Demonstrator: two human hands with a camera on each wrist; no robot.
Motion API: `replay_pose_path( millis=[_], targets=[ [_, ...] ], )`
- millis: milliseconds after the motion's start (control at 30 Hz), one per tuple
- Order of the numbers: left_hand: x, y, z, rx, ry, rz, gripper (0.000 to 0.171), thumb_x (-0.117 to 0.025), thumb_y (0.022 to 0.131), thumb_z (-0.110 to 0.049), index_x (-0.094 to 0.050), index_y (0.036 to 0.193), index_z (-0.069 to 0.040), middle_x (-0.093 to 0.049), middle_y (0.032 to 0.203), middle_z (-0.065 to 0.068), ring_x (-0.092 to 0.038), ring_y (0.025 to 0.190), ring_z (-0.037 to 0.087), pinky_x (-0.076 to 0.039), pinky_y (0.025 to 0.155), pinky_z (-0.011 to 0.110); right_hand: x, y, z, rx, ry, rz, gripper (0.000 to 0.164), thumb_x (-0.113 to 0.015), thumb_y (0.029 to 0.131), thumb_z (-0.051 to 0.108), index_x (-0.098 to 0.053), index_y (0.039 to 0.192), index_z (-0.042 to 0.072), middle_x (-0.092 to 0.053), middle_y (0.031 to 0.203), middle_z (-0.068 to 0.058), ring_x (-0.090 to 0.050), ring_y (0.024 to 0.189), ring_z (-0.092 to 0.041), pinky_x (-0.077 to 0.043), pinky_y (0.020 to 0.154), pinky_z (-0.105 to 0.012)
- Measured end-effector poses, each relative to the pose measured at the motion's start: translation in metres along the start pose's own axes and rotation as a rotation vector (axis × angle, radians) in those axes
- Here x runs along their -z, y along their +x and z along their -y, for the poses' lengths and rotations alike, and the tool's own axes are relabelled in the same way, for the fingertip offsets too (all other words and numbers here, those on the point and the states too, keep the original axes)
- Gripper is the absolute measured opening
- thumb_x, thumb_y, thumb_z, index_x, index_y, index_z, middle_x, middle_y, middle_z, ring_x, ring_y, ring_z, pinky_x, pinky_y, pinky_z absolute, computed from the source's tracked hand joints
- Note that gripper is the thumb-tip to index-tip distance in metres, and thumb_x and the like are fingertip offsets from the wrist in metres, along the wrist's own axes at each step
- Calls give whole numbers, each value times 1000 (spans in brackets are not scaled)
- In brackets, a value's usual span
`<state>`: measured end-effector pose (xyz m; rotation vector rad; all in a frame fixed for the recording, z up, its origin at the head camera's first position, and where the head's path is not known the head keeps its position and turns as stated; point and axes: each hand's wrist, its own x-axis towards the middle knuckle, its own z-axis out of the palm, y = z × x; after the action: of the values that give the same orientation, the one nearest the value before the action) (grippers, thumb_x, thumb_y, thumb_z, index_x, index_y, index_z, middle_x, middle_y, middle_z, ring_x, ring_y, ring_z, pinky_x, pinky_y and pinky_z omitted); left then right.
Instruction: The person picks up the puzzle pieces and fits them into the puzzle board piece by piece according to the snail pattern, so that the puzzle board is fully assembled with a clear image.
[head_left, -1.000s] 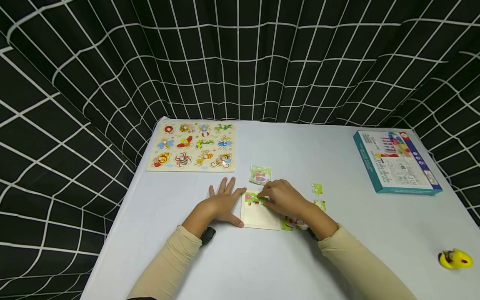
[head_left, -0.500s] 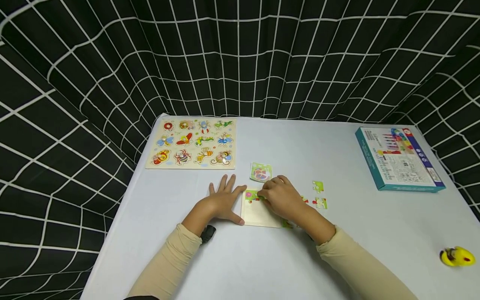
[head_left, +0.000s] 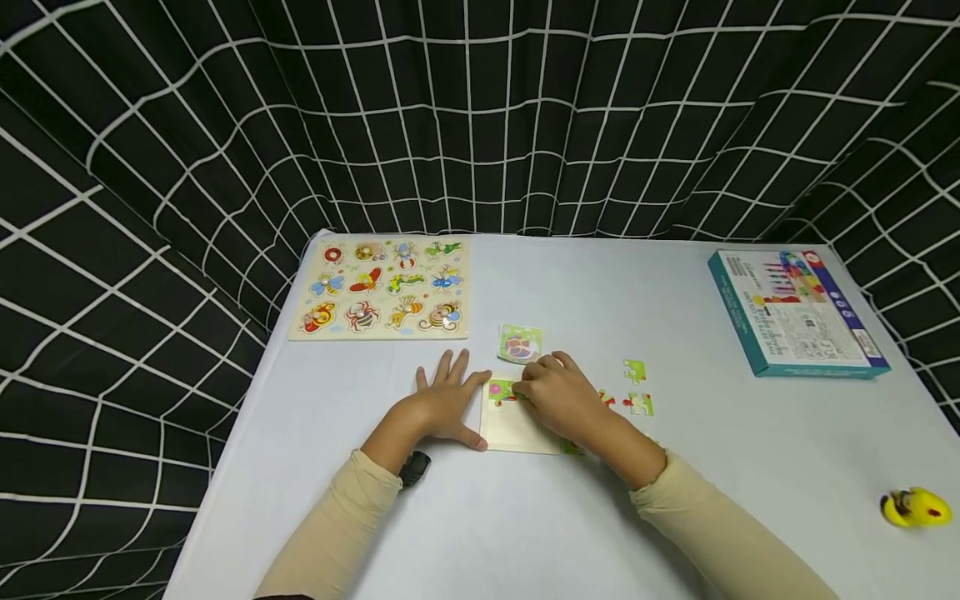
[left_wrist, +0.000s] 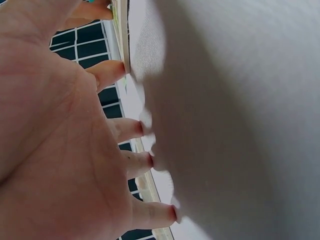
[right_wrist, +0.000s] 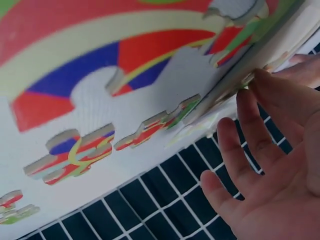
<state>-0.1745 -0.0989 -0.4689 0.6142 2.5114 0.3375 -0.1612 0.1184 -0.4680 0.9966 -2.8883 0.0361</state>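
Puzzle tray (head_left: 517, 432), mid-table: 1 flower piece (head_left: 498, 388) in its far left corner. Right hand (head_left: 561, 398): thumb and fingertips apparently pinching 1 green piece (head_left: 519, 397) at the tray's far edge; fitting seems underway, next calling for alignment, then pressing. Left hand (head_left: 441, 410): fingers apart, touching the tray's left corners. Insect board (head_left: 384, 302): table's far left corner. Box (head_left: 813, 333): far right corner.

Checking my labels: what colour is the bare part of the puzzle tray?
Plain pale cream; the puzzle tray shows best in the head view.
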Motion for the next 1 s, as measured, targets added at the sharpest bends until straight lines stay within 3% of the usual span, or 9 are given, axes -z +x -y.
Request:
replay_pose_path(
  millis=[133, 300, 400, 533, 700, 833, 1000],
  targets=[
    [-1, -2, 0, -2, -15, -10, 110, -83, 66, -57, -25, 154, -24, 4, 162, 18, 9, 147, 42, -6, 107, 75, 7, -2, -2, 8, 65, 39, 19, -74, 85, 15, -77, 103, 18, -71, 104, 1, -62, 105, -25, -40, 102, -53],
    [-3, -4, 2, 0, -32, -18, 110, -84, 65, -55, -28, 153, -22, 1, 162, 20, 8, 147, 43, -5, 106, 76, 18, -8, -14, 11, 260, 111, 23, -73, 85, 13, -74, 108, 15, -70, 113, -1, -60, 114, -26, -36, 104, -57],
    [-3, -3, 1, -9, -37, -20, 110, -84, 65, -54, -28, 153, -21, 2, 162, 20, 8, 147, 43, -4, 106, 76, 22, -17, -31, -46, 335, 84, 23, -73, 86, 14, -74, 109, 11, -70, 115, -4, -60, 115, -27, -37, 104, -57],
    [-2, -2, -1, -25, -41, -25, 110, -85, 64, -53, -29, 153, -21, 1, 162, 21, 8, 147, 44, -4, 105, 76, 24, -37, -63, -198, 299, 4, 25, -74, 84, 14, -73, 108, 6, -70, 113, -10, -61, 114, -31, -38, 102, -56],
    [-1, -3, 0, -31, -45, -28, 109, -85, 65, -52, -29, 153, -20, 1, 162, 21, 8, 147, 44, -4, 105, 77, 26, -64, -96, -378, 226, 48, 32, -77, 81, 13, -71, 112, 5, -68, 118, -15, -57, 116, -38, -34, 103, -62],
    [0, -6, 0, -32, -44, -25, 109, -85, 65, -52, -29, 153, -20, 1, 162, 21, 8, 147, 44, -4, 105, 76, 23, -74, -109, -445, 191, 73, 31, -78, 79, 7, -73, 109, 5, -68, 116, -17, -59, 113, -40, -35, 99, -64],
    [0, -6, -1, -37, -50, -25, 109, -85, 65, -53, -29, 153, -20, 1, 162, 21, 8, 147, 44, -3, 105, 76, 19, -79, -115, -464, 191, 81, 29, -76, 78, 4, -74, 107, 5, -69, 116, -18, -59, 113, -41, -35, 98, -65]
  ],
)
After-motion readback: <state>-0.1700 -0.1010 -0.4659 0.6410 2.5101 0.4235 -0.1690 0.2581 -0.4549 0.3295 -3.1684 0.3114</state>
